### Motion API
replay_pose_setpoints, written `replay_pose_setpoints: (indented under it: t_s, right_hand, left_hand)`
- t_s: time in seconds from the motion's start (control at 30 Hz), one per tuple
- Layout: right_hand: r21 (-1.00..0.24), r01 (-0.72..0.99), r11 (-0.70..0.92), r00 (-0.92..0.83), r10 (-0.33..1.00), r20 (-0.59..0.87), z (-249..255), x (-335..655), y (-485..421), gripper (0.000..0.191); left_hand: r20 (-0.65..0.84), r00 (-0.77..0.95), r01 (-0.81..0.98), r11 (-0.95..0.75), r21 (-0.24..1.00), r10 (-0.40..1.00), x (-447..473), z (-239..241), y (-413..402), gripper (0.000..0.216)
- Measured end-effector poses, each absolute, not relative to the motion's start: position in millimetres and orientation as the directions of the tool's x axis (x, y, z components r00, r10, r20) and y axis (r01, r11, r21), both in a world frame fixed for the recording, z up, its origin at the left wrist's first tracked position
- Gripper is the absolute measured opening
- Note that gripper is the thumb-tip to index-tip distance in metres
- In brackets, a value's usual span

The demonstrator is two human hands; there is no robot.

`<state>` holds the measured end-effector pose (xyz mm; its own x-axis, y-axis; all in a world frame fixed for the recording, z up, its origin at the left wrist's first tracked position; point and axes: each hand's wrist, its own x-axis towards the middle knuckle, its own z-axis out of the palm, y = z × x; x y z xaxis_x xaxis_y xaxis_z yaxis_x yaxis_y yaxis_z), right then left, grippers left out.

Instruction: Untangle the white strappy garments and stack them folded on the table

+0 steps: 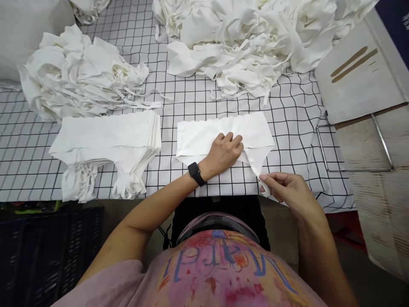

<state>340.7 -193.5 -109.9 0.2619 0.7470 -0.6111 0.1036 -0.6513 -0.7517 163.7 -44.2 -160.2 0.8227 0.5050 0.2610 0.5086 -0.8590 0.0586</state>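
A folded white garment (204, 134) lies flat on the black-and-white checked tablecloth (294, 123) in front of me. My left hand (223, 153), with a dark watch on the wrist, presses down on the garment's middle with fingers curled. My right hand (284, 187) pinches a thin white strap (255, 168) that runs from the garment's lower right corner toward the table's near edge.
A neat stack of folded white garments (108, 140) sits to the left. Loose white heaps lie at back left (76, 72) and back centre (249, 38). A grey board (358, 72) and a metal frame (351, 149) are at the right.
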Motion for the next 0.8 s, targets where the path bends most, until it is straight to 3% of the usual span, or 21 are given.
replay_pose_setpoints:
  t_s: [0.17,0.3,0.4,0.47,0.6,0.7,0.8]
  right_hand:
    - [-0.759,0.14,-0.635,0.237,0.766,-0.597,-115,346,-231,0.045]
    - [-0.783,0.182,-0.594,0.337,0.786,-0.518,-124,341,-248,0.045]
    - [-0.771,0.298,-0.562,0.422,0.803,-0.422,-125,337,-261,0.041]
    - [-0.753,0.412,-0.513,0.448,0.834,-0.323,-126,334,-270,0.036]
    - [-0.78,0.456,-0.429,0.181,0.903,-0.391,-140,315,-274,0.034]
    - [-0.829,0.444,-0.339,-0.069,0.91,-0.408,-168,283,-259,0.035]
    - [-0.877,0.402,-0.262,-0.247,0.892,-0.379,-200,243,-236,0.036]
  left_hand:
    - [0.211,0.818,0.518,-0.845,0.134,0.536,157,-152,-52,0.022]
    - [0.323,0.777,0.464,-0.839,0.283,0.54,137,-149,-60,0.027]
    - [0.477,0.602,0.444,-0.765,0.466,0.64,111,-144,-75,0.02]
    - [0.496,0.419,0.436,-0.647,0.625,0.761,89,-138,-92,0.014]
    - [0.338,0.093,0.434,-0.343,0.833,0.937,44,-134,-140,0.012]
    - [0.268,-0.023,0.469,-0.226,0.854,0.963,20,-141,-174,0.013]
    - [0.299,-0.003,0.524,-0.253,0.813,0.954,10,-150,-194,0.012]
